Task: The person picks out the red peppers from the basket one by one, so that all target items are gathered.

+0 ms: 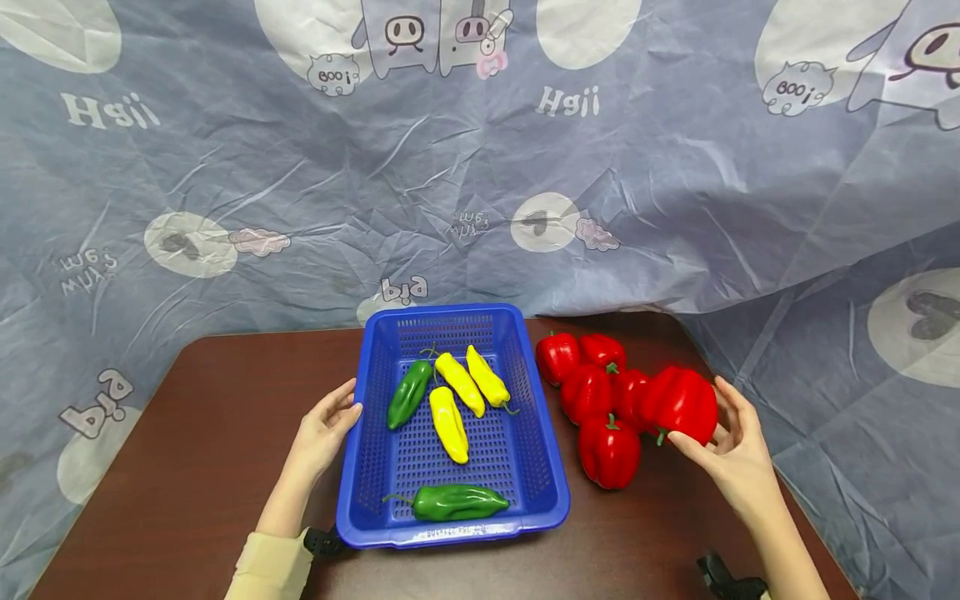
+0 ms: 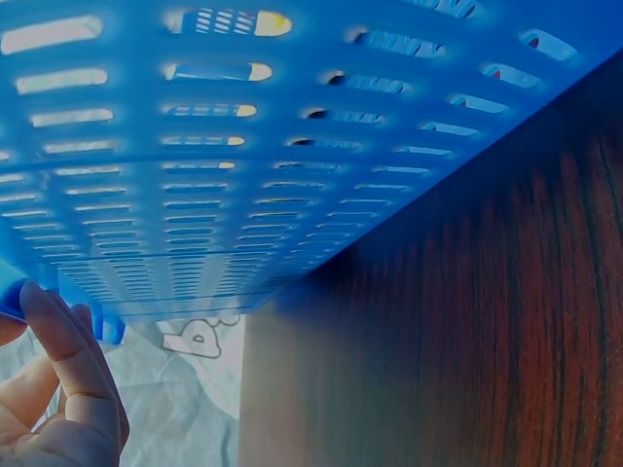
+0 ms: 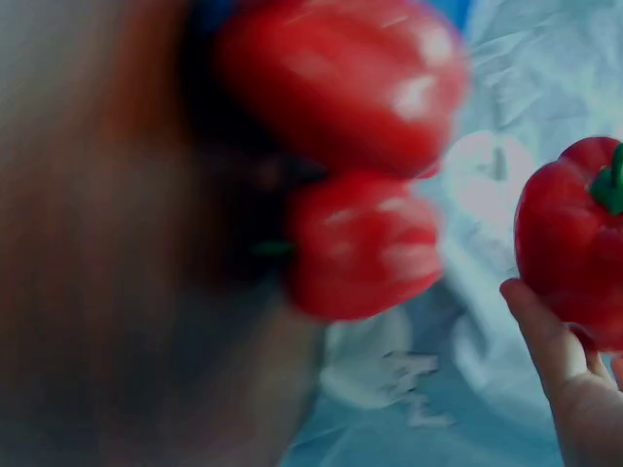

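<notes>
My left hand (image 1: 318, 433) grips the left rim of a blue plastic basket (image 1: 442, 310). In the left wrist view its fingers (image 2: 70, 365) bend at the rim, beside the slotted wall. Three yellow peppers (image 1: 449, 425) and two long green peppers (image 1: 459, 502) lie inside the basket. On the right, my right hand (image 1: 738, 458) holds a large red bell pepper (image 1: 681, 404), thumb on the near side near its green stem. The right wrist view shows this bell pepper (image 3: 560, 243) above the fingers, apart from the others.
Several more red bell peppers (image 1: 609, 450) sit clustered on the brown table (image 1: 225, 417), between the basket and my right hand. A grey-blue cloth with cartoon prints (image 1: 337, 183) hangs behind the table and along its right side.
</notes>
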Motion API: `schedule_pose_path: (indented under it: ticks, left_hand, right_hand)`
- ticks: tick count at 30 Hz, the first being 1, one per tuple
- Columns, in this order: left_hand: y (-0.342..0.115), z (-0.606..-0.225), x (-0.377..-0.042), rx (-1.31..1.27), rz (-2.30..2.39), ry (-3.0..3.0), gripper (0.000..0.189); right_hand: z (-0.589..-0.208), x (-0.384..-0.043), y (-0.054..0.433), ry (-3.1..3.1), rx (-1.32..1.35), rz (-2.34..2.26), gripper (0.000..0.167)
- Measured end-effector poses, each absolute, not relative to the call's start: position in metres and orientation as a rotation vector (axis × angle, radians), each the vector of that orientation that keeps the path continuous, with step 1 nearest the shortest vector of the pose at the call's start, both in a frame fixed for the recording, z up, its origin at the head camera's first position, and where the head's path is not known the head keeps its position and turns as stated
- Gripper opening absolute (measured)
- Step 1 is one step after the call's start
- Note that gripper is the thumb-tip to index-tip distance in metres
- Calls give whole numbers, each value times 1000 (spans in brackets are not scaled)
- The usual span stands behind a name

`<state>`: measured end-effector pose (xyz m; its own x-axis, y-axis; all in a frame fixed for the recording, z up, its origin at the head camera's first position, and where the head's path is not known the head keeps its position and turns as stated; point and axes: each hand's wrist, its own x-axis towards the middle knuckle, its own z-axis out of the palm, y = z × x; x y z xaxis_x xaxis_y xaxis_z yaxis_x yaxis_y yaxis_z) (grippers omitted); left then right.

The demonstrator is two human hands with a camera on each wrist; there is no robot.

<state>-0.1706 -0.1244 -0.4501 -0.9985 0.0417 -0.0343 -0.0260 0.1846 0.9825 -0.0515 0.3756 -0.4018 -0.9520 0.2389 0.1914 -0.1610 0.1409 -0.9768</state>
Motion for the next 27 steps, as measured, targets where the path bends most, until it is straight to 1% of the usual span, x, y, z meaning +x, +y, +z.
schedule_pose_path:
  ticks: [7,12,15,24,27]
  left_hand:
    - [-124,-449,-172,4,1959,2390,51]
    - [-124,-448,-172,8,1947,2397,51]
    - [-125,-448,-171,11,1945,2394,51]
    - [-125,-450,-171,19,1929,2424,50]
    - [-125,-451,-171,21,1939,2423,50]
  right_hand:
    - [-437,-40,393,-2297,-168,1688,91]
    - [-452,-37,395,-2329,-240,1649,93]
    - [-458,-36,394,-2397,-244,1540,96]
    - [-471,-35,394,-2438,-21,1259,108]
    - [-474,-35,393,-2424,47,1227,110]
